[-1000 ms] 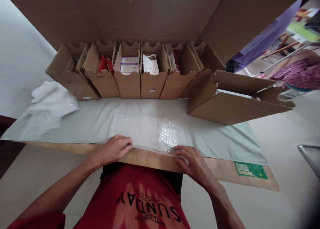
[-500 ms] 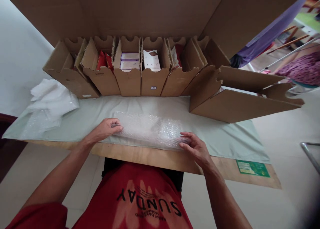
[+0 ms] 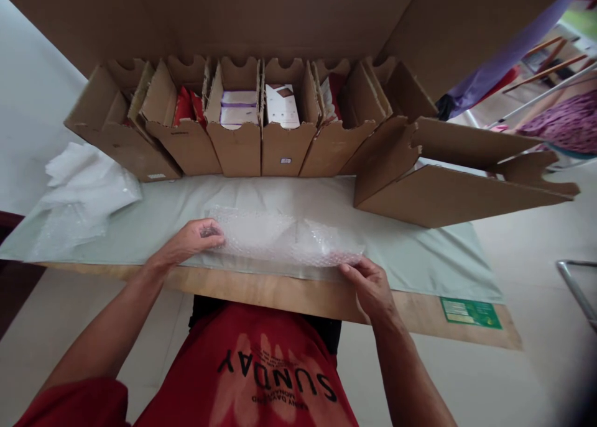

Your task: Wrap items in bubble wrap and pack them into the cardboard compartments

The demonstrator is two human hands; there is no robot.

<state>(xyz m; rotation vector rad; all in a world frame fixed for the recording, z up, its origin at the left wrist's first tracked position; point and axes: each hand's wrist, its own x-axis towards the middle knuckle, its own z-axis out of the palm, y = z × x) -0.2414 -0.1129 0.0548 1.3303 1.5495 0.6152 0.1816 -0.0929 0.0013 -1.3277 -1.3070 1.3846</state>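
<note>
Head view: bubble wrap held between left hand and right hand.

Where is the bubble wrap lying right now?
In the head view, the bubble wrap lies centrally on the green cloth, its ends held by the left hand and right hand, in front of the cardboard boxes.

Left hand and right hand forward, apart, fingers pinched closed.
</note>
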